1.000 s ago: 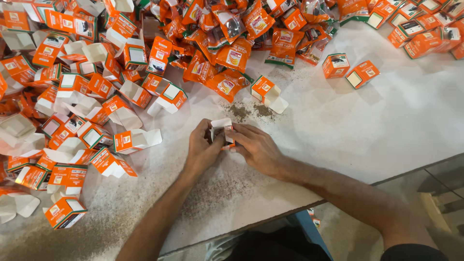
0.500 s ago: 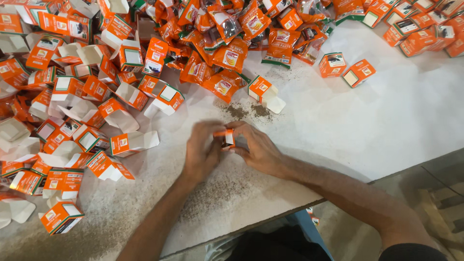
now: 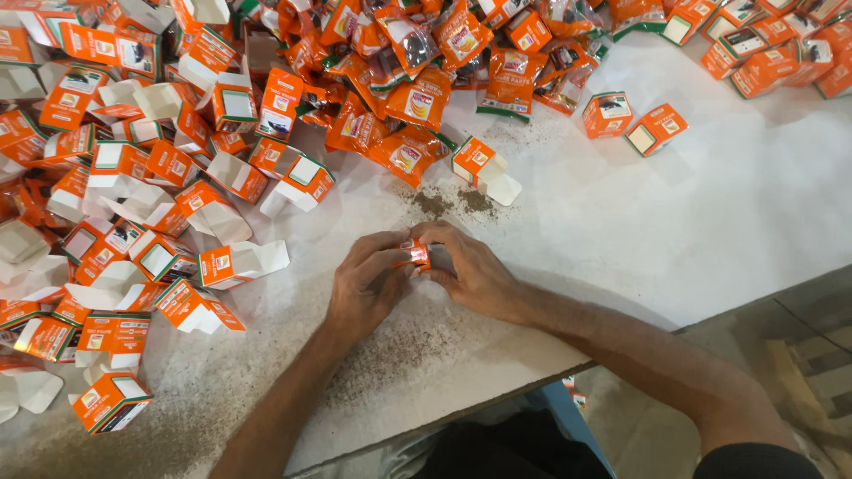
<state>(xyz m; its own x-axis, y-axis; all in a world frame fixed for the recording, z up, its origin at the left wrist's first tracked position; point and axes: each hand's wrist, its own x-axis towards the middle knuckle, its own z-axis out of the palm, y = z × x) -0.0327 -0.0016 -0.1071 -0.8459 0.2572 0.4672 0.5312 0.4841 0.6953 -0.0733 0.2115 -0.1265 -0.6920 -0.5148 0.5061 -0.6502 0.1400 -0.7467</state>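
Both of my hands meet over the white table [image 3: 710, 213] and grip one small orange carton [image 3: 414, 254]. My left hand [image 3: 368, 284] closes on its left side, my right hand [image 3: 470, 270] on its right side. Most of the carton is hidden by my fingers; only an orange and shiny patch shows between them. An open orange and white carton [image 3: 484, 168] lies just beyond my hands, next to two small heaps of dark powder [image 3: 453, 202].
Many open orange and white cartons [image 3: 133, 222] cover the left of the table. Orange foil pouches [image 3: 417, 98] are piled at the top middle. Two closed cartons [image 3: 632, 122] lie at the upper right. Dark powder dusts the table's near edge [image 3: 390, 355].
My hands have shifted slightly toward me and closed more tightly around the small carton. Its white flap seen a second ago is now hidden, and an orange face shows.
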